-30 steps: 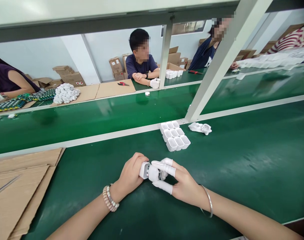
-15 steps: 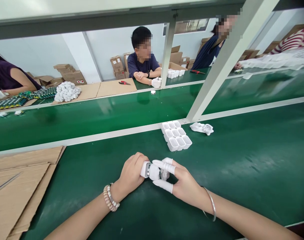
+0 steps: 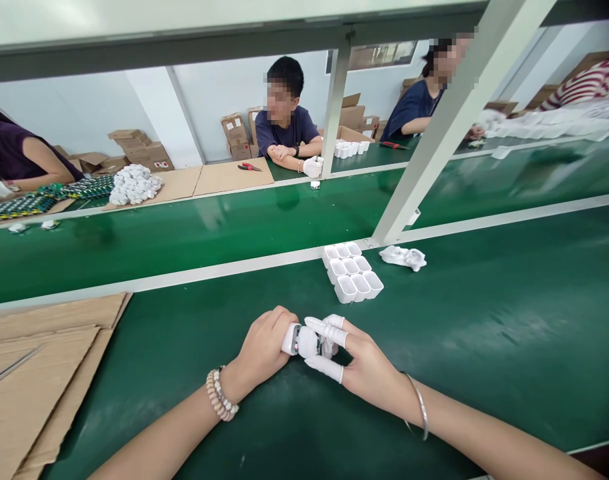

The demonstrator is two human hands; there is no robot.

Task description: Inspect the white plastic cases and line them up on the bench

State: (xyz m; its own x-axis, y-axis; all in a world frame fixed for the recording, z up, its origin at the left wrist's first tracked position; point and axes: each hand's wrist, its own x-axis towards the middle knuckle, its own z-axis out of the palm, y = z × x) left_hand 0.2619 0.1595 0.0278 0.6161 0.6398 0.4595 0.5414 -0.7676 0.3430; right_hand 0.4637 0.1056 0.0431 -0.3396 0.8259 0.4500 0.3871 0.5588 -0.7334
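Below centre, the left hand (image 3: 265, 345) grips a white cup (image 3: 289, 339) sideways, its mouth facing the rounded piece (image 3: 308, 342) the right hand (image 3: 368, 361) pinches.

Cardboard sheets (image 3: 44, 380) lie to my L. Across the green belt (image 3: 209, 233) I see red-handled pliers (image 3: 249, 167) nr a person in navy (image 3: 289, 132), w/ boxes (image 3: 235, 130) behind.

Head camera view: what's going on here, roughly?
The left hand grips a white casing, while the right hand, wearing white finger covers, holds a rounded white piece at its open end. Whether the two are joined can't be told. Beyond stand nine white cups, beside a crumpled white item. Several people sit across the green belt.
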